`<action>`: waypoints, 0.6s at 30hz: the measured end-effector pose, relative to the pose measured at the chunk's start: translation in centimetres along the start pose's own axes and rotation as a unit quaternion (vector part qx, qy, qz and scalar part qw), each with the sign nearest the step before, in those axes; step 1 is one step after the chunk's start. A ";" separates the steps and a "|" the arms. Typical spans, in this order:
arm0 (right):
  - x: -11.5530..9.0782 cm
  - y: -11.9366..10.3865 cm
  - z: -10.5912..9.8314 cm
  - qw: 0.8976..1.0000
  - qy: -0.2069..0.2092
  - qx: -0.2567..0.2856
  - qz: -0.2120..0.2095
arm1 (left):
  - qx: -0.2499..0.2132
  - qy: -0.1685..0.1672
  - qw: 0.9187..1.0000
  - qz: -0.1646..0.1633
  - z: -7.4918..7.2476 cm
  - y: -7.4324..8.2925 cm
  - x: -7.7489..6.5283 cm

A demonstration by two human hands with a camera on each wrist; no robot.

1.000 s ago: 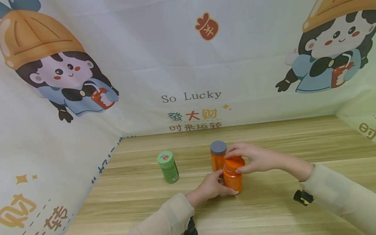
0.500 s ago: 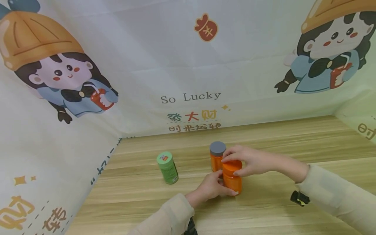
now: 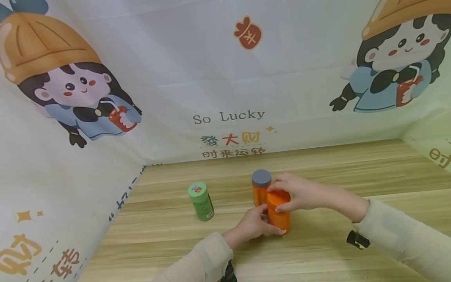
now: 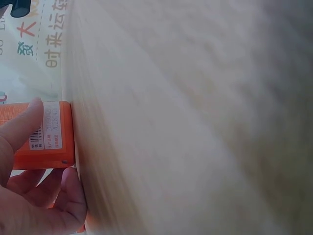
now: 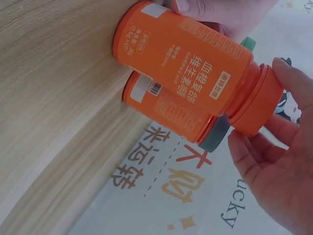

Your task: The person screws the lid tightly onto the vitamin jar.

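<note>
An orange supplement bottle (image 3: 279,221) stands upright on the wooden table, its printed label facing the right wrist camera. My left hand (image 3: 249,224) grips its lower body, thumb across the front and fingers behind. The right hand (image 3: 303,192) holds the orange screw cap (image 5: 257,100) from above, thumb on one side and fingertips on the other. A band of the bottle's neck shows under the cap in the right wrist view. Just behind stands a second orange bottle with a grey cap (image 3: 261,178), partly hidden by the first one and the hands.
A green canister (image 3: 202,201) stands on the wooden table (image 3: 158,235) to the left of both bottles. A white printed cloth (image 3: 169,78) with cartoon figures and lettering hangs behind the table and along its sides.
The cap has shifted slightly left and now lines up with the bottle. My right thumb has moved left across the cap's front. The left hand keeps its grip at the base.
</note>
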State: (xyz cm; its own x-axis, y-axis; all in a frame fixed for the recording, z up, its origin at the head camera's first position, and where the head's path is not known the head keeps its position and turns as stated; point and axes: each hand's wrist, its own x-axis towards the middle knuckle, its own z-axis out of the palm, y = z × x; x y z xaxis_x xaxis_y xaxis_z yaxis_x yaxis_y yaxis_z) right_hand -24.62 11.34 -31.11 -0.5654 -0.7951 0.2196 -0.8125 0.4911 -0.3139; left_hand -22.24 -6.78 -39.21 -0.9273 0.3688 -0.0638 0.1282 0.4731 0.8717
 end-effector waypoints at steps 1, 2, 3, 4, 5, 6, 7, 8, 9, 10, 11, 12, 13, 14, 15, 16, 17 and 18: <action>0.0 -0.1 0.1 1.000 0.002 0.001 0.009 | -0.003 -0.001 1.000 -0.002 0.0 0.0 0.0; 0.1 -0.1 0.1 1.000 0.004 0.001 0.017 | -0.004 -0.002 1.000 -0.001 0.0 0.0 0.0; 0.1 -0.2 0.1 1.000 0.004 0.002 0.027 | -0.005 -0.003 1.000 0.000 0.0 -0.1 0.0; 0.2 -0.2 0.2 0.999 0.005 0.004 0.039 | -0.007 -0.003 1.000 0.001 0.0 -0.1 0.0; 0.2 -0.3 0.2 0.999 0.007 0.005 0.049 | -0.009 -0.003 1.000 0.002 0.0 -0.1 0.0; 0.3 -0.4 0.2 0.998 0.010 0.003 0.059 | -0.013 -0.002 1.000 0.002 0.0 -0.1 0.0; 0.4 -0.5 0.3 0.997 0.013 0.003 0.071 | -0.016 -0.001 1.000 0.003 0.0 -0.1 0.0; 0.5 -0.6 0.4 0.997 0.017 0.002 0.080 | -0.017 -0.001 1.000 0.003 0.0 -0.1 0.0; 0.6 -0.7 0.4 0.995 0.020 0.003 0.094 | -0.016 -0.001 1.000 0.003 0.0 -0.1 0.0; 0.6 -0.8 0.5 0.994 0.025 0.003 0.105 | -0.016 0.000 1.000 0.002 0.0 -0.1 0.0; 0.7 -0.9 0.6 0.993 0.030 0.003 0.115 | -0.017 0.001 1.000 0.000 0.1 -0.1 0.0; 0.7 -1.0 0.8 0.992 0.037 0.001 0.124 | -0.016 0.002 1.000 -0.002 0.1 -0.1 0.0; 0.7 -1.2 0.9 0.990 0.042 -0.001 0.132 | -0.014 0.002 1.000 -0.003 0.1 -0.1 0.0; 0.7 -1.3 1.0 0.989 0.049 -0.006 0.138 | -0.013 0.002 1.000 -0.005 0.1 -0.1 0.0; 0.7 -1.4 1.2 0.988 0.055 -0.012 0.144 | -0.010 0.002 1.000 -0.005 0.1 -0.1 0.1; 0.7 -1.5 1.3 0.987 0.061 -0.019 0.146 | -0.011 0.002 1.000 -0.005 0.1 0.0 0.1; 0.7 -1.5 1.4 0.986 0.068 -0.025 0.148 | -0.011 0.001 1.000 -0.005 0.1 0.0 0.1; 0.7 -1.6 1.5 0.985 0.073 -0.031 0.151 | -0.010 -0.001 1.000 -0.003 0.1 0.0 0.0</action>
State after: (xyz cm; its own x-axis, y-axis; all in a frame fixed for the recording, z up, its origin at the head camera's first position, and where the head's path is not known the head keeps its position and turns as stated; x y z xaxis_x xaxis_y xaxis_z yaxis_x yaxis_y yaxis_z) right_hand -23.50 9.42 -31.82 -0.7932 -0.5517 0.2577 -0.6089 0.7217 -0.3293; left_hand -22.26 -6.71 -39.23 -0.9276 0.3669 -0.0702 0.1151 0.4596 0.8807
